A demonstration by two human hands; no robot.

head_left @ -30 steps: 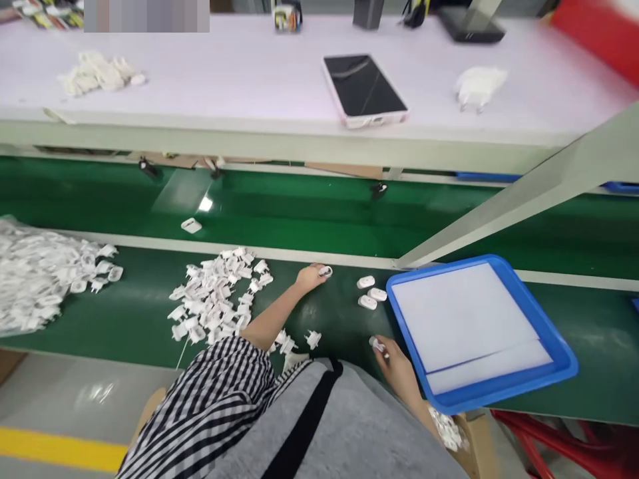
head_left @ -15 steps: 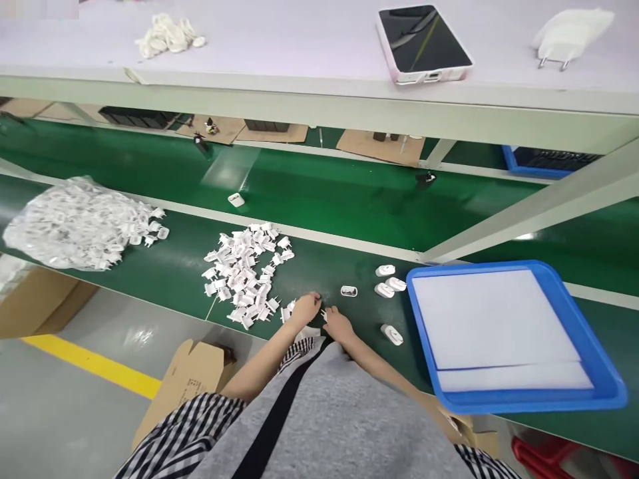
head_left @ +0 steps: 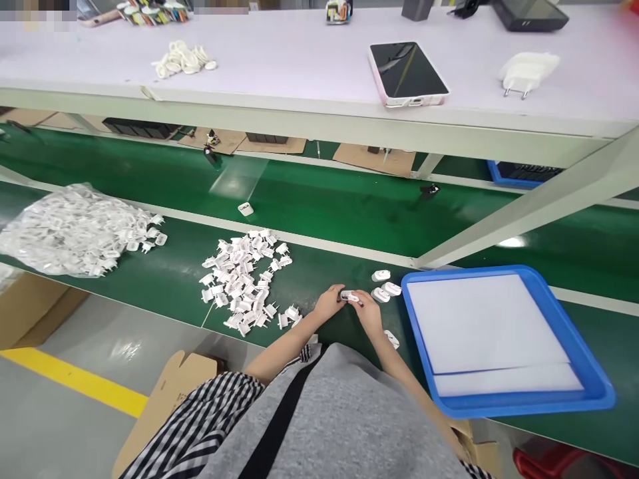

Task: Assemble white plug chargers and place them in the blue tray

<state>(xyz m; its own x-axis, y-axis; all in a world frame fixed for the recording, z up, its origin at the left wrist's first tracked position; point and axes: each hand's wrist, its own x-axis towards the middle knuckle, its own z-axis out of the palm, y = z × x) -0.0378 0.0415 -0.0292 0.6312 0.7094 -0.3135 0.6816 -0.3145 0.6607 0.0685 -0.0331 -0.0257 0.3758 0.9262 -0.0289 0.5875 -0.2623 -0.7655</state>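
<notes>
Both my hands meet at a small white charger housing (head_left: 348,295) just over the green bench. My left hand (head_left: 329,303) pinches its left end, where a dark inside shows. My right hand (head_left: 369,315) closes on the right end, its fingers over a white part there; whether that is a separate plug cover I cannot make out. Right of my hands stand several white chargers (head_left: 382,293), and one more charger (head_left: 391,339) lies partly behind my right forearm. Left of them is a heap of white plug covers with metal pins (head_left: 244,279).
A clear bag of white plug parts (head_left: 74,229) lies far left. A blue tray (head_left: 594,379) with white sheets stands at right. The raised shelf bears a phone (head_left: 409,72), a white plug (head_left: 528,72) and a white bundle (head_left: 182,60). A slanting post (head_left: 499,213) rises behind the tray.
My hands have moved right and away from me, from the bench edge to the charger housing that lay alone, and have taken hold of it. The view has tilted up slightly.
</notes>
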